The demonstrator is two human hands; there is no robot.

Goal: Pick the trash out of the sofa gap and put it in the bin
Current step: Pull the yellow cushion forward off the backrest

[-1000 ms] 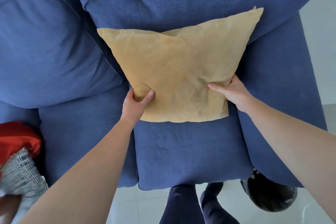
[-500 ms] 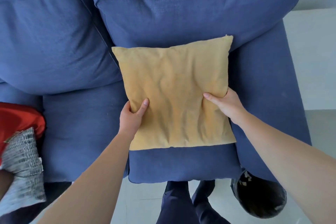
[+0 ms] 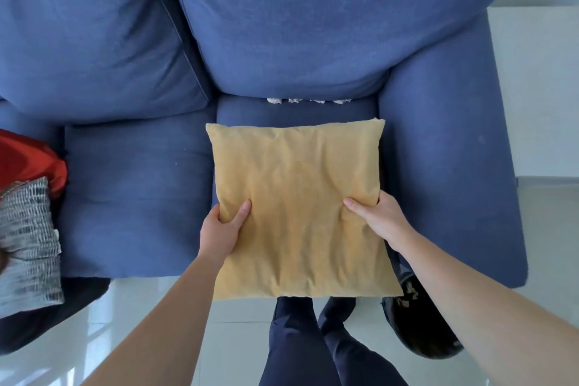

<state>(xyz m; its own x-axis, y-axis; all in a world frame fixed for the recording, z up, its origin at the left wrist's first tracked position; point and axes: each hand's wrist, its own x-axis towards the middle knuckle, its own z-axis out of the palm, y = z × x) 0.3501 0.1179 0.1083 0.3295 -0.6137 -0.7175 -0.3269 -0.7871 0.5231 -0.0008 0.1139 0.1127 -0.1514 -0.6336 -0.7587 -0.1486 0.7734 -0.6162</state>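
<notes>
I hold a yellow cushion (image 3: pixel 297 204) over the right seat of the blue sofa (image 3: pixel 138 197). My left hand (image 3: pixel 224 229) grips its left edge and my right hand (image 3: pixel 379 222) grips its right edge. Behind the cushion, white crumpled paper scraps (image 3: pixel 308 100) show in the gap between the seat and the back cushion. A black bin (image 3: pixel 419 326) with a dark liner stands on the floor at the sofa's front right corner, partly hidden by my right forearm.
A red cushion (image 3: pixel 28 160) and a grey patterned cushion (image 3: pixel 26 241) lie at the left edge. The sofa's right armrest (image 3: pixel 448 150) borders the seat. My legs (image 3: pixel 310 345) stand on the pale tiled floor (image 3: pixel 141 316) in front.
Both hands have pulled the yellow cushion away from the backrest toward the seat's front edge, uncovering the white scraps in the gap.
</notes>
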